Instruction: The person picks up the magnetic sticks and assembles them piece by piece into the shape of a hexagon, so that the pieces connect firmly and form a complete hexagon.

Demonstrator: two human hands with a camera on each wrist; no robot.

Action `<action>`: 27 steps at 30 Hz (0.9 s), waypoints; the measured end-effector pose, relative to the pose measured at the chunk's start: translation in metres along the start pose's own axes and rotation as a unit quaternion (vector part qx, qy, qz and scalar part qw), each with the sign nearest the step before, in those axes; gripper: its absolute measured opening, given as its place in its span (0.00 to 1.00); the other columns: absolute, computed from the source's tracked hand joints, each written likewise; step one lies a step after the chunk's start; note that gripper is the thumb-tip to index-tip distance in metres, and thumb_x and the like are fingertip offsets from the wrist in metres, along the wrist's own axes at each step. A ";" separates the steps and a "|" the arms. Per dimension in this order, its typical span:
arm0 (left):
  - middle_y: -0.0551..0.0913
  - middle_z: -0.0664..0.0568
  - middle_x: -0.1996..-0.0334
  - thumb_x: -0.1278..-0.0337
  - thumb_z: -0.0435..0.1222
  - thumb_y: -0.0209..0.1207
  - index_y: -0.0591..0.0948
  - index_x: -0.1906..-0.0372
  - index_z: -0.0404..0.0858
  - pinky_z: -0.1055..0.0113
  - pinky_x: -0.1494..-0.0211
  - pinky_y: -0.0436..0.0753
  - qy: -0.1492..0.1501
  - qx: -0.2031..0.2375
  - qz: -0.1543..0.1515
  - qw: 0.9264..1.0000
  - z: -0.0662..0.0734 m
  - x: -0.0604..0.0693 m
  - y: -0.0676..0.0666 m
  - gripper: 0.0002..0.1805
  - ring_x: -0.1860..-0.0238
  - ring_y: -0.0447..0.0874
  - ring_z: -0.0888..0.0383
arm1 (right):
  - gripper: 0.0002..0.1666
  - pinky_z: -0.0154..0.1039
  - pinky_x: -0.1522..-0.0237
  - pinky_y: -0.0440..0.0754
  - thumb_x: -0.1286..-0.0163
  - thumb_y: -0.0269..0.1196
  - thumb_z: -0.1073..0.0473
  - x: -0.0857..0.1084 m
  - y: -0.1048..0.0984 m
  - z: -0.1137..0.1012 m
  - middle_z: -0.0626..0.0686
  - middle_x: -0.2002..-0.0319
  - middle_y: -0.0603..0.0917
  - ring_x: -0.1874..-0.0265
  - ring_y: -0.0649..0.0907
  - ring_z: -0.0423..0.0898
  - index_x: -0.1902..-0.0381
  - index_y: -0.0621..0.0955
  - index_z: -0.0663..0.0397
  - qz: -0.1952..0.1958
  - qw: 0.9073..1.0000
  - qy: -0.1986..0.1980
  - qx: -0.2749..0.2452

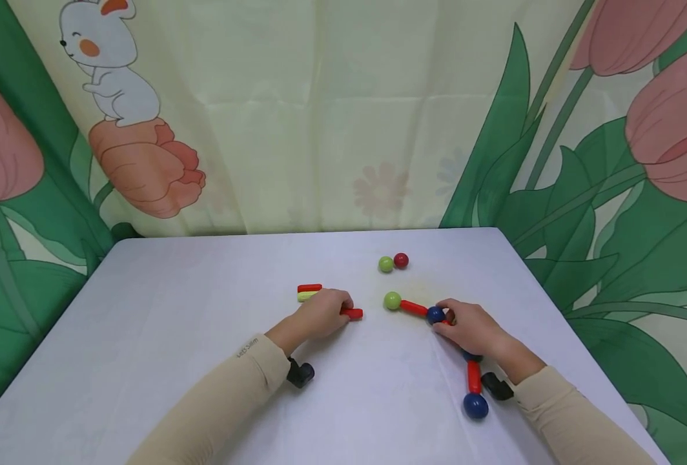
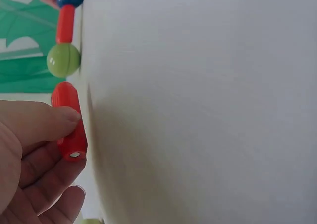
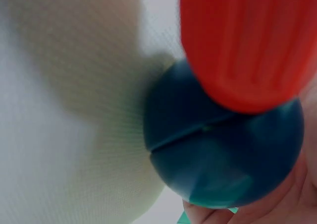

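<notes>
In the head view my left hand (image 1: 323, 314) pinches a red magnetic rod (image 1: 353, 314) just above the white table (image 1: 215, 297). The left wrist view shows the thumb across this red rod (image 2: 73, 143), a metal tip at its near end. My right hand (image 1: 476, 330) holds a chain of balls and rods at a blue ball (image 1: 435, 314) and the partly hidden rod beside it. Leftward from there run a red rod (image 1: 413, 308) and a green ball (image 1: 392, 300). Toward me, the chain has another red rod (image 1: 474, 376) ending in a blue ball (image 1: 475, 406).
A loose green ball (image 1: 386, 264) and a dark red ball (image 1: 401, 260) sit side by side farther back. Beyond my left hand lie a red rod (image 1: 309, 288) and a yellow-green rod (image 1: 305, 297). A printed curtain (image 1: 274, 129) hangs behind the table.
</notes>
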State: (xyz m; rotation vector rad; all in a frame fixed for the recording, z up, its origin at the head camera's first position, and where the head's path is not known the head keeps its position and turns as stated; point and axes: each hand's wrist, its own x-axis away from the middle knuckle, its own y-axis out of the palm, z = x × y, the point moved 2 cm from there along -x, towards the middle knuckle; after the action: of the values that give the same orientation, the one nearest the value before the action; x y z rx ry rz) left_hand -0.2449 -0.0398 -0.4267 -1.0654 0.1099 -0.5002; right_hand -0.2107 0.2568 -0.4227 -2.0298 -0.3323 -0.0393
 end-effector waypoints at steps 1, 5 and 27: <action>0.81 0.55 0.64 0.38 0.34 0.66 0.83 0.52 0.38 0.66 0.54 0.80 -0.002 0.004 0.001 1.000 0.002 -0.003 0.000 0.11 0.61 0.77 0.57 | 0.31 0.38 0.70 0.78 0.32 0.67 0.56 0.000 0.000 0.000 0.53 0.64 0.78 0.69 0.76 0.47 0.36 0.74 0.65 0.001 1.000 -0.002 0.000; 0.82 0.54 0.62 0.38 0.34 0.66 0.84 0.50 0.39 0.65 0.52 0.80 -0.012 0.018 0.005 1.000 0.008 -0.014 0.003 0.12 0.59 0.77 0.56 | 0.29 0.38 0.69 0.79 0.31 0.66 0.57 0.001 0.001 0.000 0.53 0.63 0.79 0.69 0.76 0.47 0.37 0.74 0.65 0.003 1.000 -0.005 -0.009; 0.82 0.55 0.61 0.36 0.34 0.65 0.83 0.50 0.39 0.67 0.52 0.80 -0.013 0.051 0.000 0.999 0.014 -0.031 0.004 0.11 0.59 0.77 0.57 | 0.30 0.39 0.73 0.75 0.35 0.69 0.47 0.001 0.002 -0.006 0.51 0.70 0.77 0.73 0.75 0.47 0.44 0.78 0.62 0.007 1.000 0.010 0.014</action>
State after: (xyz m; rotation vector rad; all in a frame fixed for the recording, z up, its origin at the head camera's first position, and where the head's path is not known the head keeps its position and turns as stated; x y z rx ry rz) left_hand -0.2666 -0.0129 -0.4285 -0.9711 0.0614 -0.4865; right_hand -0.2089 0.2508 -0.4213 -2.0027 -0.3036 -0.0464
